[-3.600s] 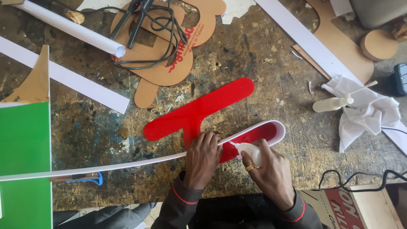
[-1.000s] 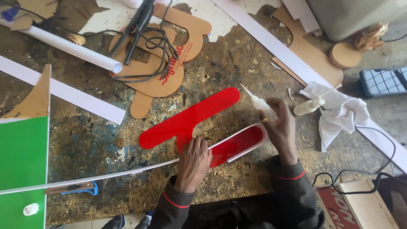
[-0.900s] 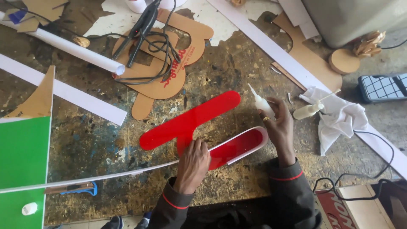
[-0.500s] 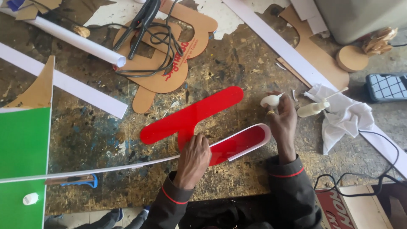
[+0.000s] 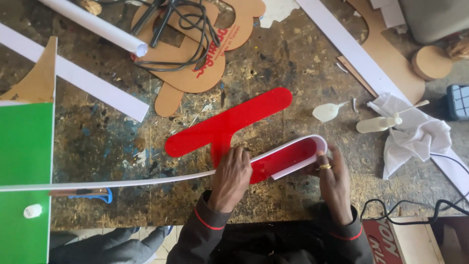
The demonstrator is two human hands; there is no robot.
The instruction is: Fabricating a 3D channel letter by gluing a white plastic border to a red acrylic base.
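A flat red T-shaped plastic piece (image 5: 229, 127) lies on the stained workbench (image 5: 293, 58). A long thin white strip (image 5: 122, 182) runs from the left and bends around the rounded end of the red stem (image 5: 320, 142). My left hand (image 5: 232, 178) presses the strip against the stem near its middle. My right hand (image 5: 330, 176), wearing a ring, pushes on the strip's curved end. A small white squeeze bottle (image 5: 326, 111) lies on the bench just beyond the right hand, with nothing holding it.
A second white bottle (image 5: 378, 123) lies on a crumpled white cloth (image 5: 415, 134) at right. Cardboard cutouts (image 5: 195, 73), black cables (image 5: 185, 24), a white tube (image 5: 97, 27), white strips (image 5: 83, 80) and a green board (image 5: 24, 166) lie around. A black cord (image 5: 410, 210) trails at the front right.
My right hand put the small white bottle down on the bench beyond the red piece, then came back to press the strip's curved end. My left hand has stayed pressing the strip.
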